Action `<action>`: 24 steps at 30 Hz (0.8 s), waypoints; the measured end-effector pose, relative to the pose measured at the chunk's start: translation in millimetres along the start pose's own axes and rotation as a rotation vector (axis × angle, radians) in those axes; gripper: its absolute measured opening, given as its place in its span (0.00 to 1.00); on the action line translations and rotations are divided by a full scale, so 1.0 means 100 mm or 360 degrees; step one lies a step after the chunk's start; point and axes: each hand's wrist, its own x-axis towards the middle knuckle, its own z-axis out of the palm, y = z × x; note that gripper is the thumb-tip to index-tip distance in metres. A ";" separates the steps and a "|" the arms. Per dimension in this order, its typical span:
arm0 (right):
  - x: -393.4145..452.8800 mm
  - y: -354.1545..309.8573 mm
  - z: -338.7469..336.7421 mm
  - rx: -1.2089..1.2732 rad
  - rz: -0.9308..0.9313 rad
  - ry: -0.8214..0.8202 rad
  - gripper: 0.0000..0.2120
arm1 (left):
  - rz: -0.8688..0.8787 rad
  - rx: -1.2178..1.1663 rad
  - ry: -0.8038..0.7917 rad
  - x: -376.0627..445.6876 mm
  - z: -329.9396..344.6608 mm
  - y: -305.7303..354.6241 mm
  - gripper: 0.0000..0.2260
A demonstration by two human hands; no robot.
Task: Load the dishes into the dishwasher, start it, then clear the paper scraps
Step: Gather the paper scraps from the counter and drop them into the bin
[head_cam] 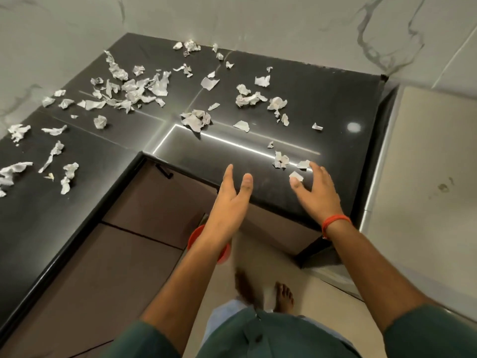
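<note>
Across the dark L-shaped surface, torn and crumpled paper scraps are lying scattered, too many and too overlapped to count exactly; several dozen are showing. One dense heap is sitting toward the left of the far arm, looser clusters are lying in the middle and toward the right, and a further scatter is running down the left arm to the frame's edge. Three small scraps are lying close together near the front right, just beyond the right hand.

Two hands are reaching over the front edge of the surface, both released and holding nothing. Left hand is turned edge-on with fingers straight and together, thumb up, over the surface's inner front corner. Right hand is spreading its fingers palm down, with the thumb tip just beside one small scrap; whether it is touching that scrap cannot be told. One red band is circling the right wrist.

Below the surface, brown cabinet fronts are showing, one with a dark handle. One red bowl-like thing is partly hidden behind the left forearm. One bare foot is standing on the pale floor. Marbled wall tiles are rising behind the surface.
</note>
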 end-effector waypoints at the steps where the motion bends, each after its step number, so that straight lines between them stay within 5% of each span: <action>1: 0.04 0.06 0.06 -0.0150 0.0041 0.0040 0.33 | -0.0003 0.0011 -0.0019 0.07 -0.04 -0.02 0.33; 11: 0.66 -0.12 0.66 -0.0893 -0.0037 0.0228 0.37 | 0.0132 0.0153 -0.0120 0.96 -0.43 -0.33 0.38; 15: 0.97 -0.46 0.94 -0.0913 -0.0265 0.0176 0.38 | 0.0196 0.0227 -0.0155 1.19 -0.56 -0.36 0.37; 20: 1.14 -0.91 1.34 -0.0819 -0.0962 -0.0231 0.31 | 0.0344 0.0458 -0.0102 1.46 -0.77 -0.47 0.42; 24: 1.14 -0.91 1.27 -0.0508 -0.0868 -0.0020 0.28 | 0.0434 0.0587 -0.0022 1.68 -0.78 -0.57 0.47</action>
